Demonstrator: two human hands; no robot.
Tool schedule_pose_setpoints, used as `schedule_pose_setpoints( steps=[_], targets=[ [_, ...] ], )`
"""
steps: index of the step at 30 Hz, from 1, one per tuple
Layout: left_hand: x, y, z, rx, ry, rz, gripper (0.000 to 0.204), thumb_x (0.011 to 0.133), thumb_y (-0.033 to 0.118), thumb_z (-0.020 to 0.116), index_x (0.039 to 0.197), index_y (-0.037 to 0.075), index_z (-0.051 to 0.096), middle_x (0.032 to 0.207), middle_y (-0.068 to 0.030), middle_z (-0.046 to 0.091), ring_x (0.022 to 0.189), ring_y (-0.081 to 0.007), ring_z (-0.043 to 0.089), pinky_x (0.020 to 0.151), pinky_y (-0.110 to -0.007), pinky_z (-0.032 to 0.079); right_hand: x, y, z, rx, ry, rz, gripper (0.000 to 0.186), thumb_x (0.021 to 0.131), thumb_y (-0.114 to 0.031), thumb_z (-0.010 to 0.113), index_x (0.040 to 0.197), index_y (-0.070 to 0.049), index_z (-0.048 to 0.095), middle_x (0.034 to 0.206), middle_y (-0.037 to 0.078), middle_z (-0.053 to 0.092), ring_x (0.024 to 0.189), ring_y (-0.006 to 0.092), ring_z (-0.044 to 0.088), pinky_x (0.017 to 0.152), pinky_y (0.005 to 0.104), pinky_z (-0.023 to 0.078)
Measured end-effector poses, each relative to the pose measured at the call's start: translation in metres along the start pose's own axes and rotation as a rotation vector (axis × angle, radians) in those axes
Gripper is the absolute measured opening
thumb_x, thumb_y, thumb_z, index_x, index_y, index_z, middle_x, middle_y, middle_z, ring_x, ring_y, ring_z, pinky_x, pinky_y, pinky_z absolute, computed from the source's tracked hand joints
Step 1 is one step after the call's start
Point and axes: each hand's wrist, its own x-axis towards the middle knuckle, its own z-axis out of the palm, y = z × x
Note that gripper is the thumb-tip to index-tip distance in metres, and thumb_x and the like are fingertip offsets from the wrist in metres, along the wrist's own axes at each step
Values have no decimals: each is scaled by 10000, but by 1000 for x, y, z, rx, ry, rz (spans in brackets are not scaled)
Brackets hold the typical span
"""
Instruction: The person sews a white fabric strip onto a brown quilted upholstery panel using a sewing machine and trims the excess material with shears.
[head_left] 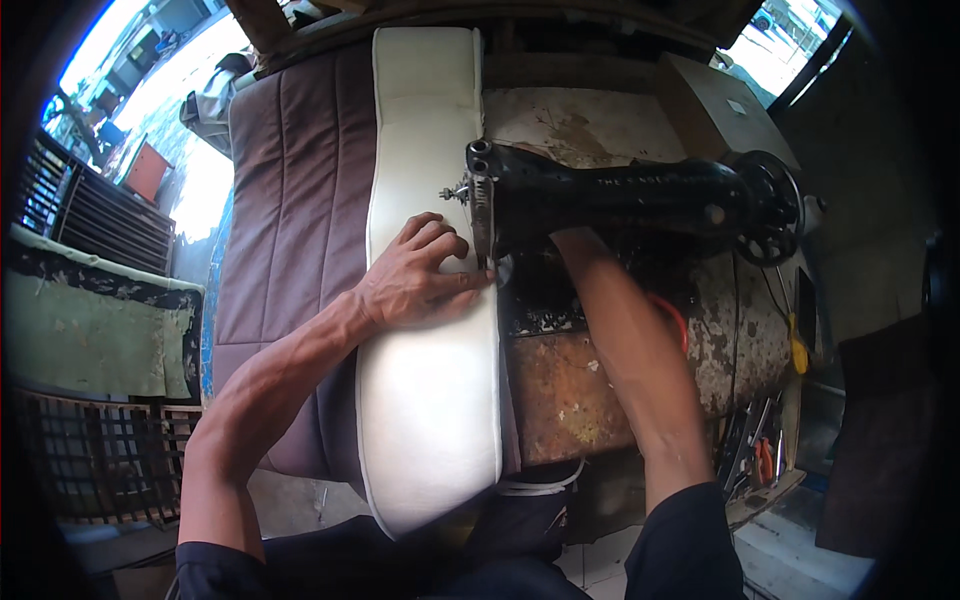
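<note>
Quilted maroon fabric [280, 210] covers the table's [565, 395] left side. Our left hand [415, 275] lies on the cream strip [430, 390] running past the near edge, fingers half-curled, loosely apart, gripping nothing. Our right forearm [635, 350] slants under the black sewing machine [630, 195]; hand's hidden, can't tell its fingers.

Strip [430, 390] lies on cloth [300, 190] (sewing machine [620, 198] right)
</note>
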Motion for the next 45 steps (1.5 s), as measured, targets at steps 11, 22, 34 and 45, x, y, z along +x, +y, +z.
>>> schedule_pose_setpoints(
  steps=[11,22,34,45],
  targets=[
    [2,168,-37,110,-330,-659,766,844,539,751,1380,27,559,1304,-222,522,1226,-401,477,1045,-499,404,-179,-171,-63,177,-227,758,334,1004,-296,626,1078,12,732,888,138,742,828,271,727,707,381,573],
    [12,140,-87,-340,-267,-1054,561,796,126,584,1331,-33,643,1218,-254,678,1095,-370,689,994,-416,522,-169,-193,-57,428,-174,957,380,990,-311,655,1156,18,747,964,164,774,877,235,734,812,357,558],
    [9,132,-50,-272,-540,-796,720,763,60,596,1472,-35,518,1096,-265,621,1008,-460,638,926,-500,501,-165,-198,-53,167,-192,968,304,976,-290,615,1157,-95,762,1061,230,741,1010,410,725,844,448,576],
    [25,128,-47,-291,-593,-789,729,726,20,553,1448,-71,499,1017,-334,660,990,-490,668,921,-521,517,-173,-195,-54,99,-142,841,281,996,-290,622,1155,-107,764,1055,206,745,1001,404,723,838,459,579]
  ],
)
